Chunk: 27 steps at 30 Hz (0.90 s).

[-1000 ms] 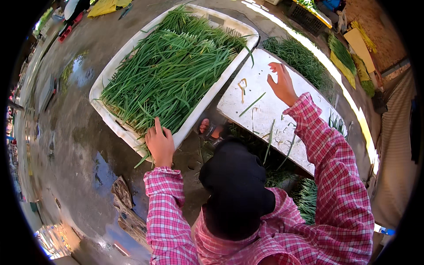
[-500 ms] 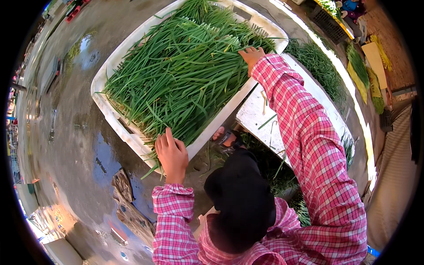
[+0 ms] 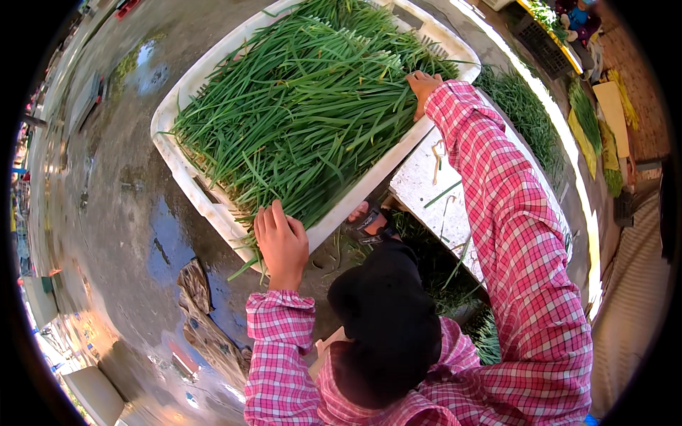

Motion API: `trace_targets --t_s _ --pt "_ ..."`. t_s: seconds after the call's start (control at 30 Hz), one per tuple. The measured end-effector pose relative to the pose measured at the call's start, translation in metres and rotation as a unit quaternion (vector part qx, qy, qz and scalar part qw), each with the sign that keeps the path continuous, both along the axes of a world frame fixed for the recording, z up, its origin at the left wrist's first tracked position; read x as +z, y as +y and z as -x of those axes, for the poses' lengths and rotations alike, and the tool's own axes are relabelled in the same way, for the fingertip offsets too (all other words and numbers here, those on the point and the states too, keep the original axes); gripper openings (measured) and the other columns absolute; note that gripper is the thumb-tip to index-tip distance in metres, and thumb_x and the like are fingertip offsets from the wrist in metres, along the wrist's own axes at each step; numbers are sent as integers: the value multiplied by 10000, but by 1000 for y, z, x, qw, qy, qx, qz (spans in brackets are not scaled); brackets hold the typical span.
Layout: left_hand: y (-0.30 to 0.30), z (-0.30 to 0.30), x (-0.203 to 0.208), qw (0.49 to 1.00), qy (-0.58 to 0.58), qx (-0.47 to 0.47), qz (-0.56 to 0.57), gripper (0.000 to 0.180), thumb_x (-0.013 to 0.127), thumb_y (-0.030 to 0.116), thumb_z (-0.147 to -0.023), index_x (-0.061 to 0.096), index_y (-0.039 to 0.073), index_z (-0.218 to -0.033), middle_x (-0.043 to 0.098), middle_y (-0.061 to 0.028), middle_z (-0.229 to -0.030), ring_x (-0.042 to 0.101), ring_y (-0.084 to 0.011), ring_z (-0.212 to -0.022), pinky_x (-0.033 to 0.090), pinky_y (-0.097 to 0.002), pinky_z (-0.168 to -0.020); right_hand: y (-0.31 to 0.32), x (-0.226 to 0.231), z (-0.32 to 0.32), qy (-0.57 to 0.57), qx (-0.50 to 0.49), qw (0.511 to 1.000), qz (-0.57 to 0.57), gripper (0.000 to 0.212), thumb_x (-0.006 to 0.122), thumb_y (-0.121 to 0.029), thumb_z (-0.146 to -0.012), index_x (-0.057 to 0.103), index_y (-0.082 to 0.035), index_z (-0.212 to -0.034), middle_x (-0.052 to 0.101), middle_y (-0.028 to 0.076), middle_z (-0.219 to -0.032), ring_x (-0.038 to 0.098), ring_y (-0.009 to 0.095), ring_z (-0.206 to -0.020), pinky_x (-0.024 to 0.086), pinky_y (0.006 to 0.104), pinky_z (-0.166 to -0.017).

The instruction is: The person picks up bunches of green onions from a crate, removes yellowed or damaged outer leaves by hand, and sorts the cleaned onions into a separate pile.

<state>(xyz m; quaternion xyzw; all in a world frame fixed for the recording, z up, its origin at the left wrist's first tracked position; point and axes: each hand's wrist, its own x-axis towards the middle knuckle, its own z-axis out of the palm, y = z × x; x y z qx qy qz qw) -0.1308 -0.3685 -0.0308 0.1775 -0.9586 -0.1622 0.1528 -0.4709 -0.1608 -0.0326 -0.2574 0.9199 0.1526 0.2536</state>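
A large white plastic crate point(image 3: 186, 153) in front of me is heaped with long green garlic chives point(image 3: 305, 106). My left hand point(image 3: 282, 241) lies over the crate's near corner, its fingers curled across the rim and touching the stalk ends inside. At the right side, my right hand point(image 3: 425, 91) wraps over the rim by the far right corner, fingers resting against the chives. The undersides of both hands are hidden. Some stalks stick out past the rim beside my left hand.
A white board point(image 3: 432, 181) with loose stalks on it lies right of the crate, under my right arm. More greens point(image 3: 526, 113) are spread beyond it. A sandaled foot point(image 3: 366, 216) shows below the crate. Crumpled brown sheeting point(image 3: 202, 312) lies on the wet floor point(image 3: 135, 234).
The crate's right side and my right hand sit slightly farther right in view, as do the board and background. Both hands keep their places on the crate.
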Motion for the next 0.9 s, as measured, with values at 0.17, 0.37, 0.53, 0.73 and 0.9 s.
trace_targets --t_s 0.17,0.37,0.53,0.73,0.9 --pt "-2 -1 1 1000 -4 -1 -2 277 432 51 -725 411 -40 -985 487 -194 -908 435 -368 -928 324 -447 -834 -2 -13 3 67 28 997 -29 1054 790 -332 -394 219 -45 -1233 208 176 -1259 184 341 -1185 221 441 -923" --pt "-2 -1 -2 1000 -4 0 -7 262 435 52 -722 416 -45 -964 485 -196 -889 433 -366 -931 327 -442 -832 2 -3 6 -32 -5 999 29 1075 781 -341 -403 176 7 -1220 378 209 -1169 369 341 -1095 315 418 -882" --pt "-2 -1 -2 1000 11 0 6 264 439 55 -720 422 -47 -963 482 -197 -890 434 -368 -932 330 -440 -831 -7 -1 7 -24 12 999 -45 1010 772 -367 -393 279 -9 -1199 365 173 -1156 332 321 -1111 263 411 -885" --pt "-2 -1 -3 1000 16 0 10 266 450 58 -710 435 -53 -951 480 -201 -888 439 -371 -928 343 -440 -825 -9 8 12 -107 -17 992 -69 1171 775 -385 -413 89 76 -1243 269 252 -1249 314 312 -1151 277 311 -932" --pt "-3 -2 -4 1000 15 4 8 270 458 66 -703 442 -54 -944 477 -206 -892 438 -375 -931 347 -439 -828 -16 6 12 -48 80 988 -122 1086 760 -455 -359 265 35 -1193 369 168 -1190 368 322 -1090 267 399 -902"
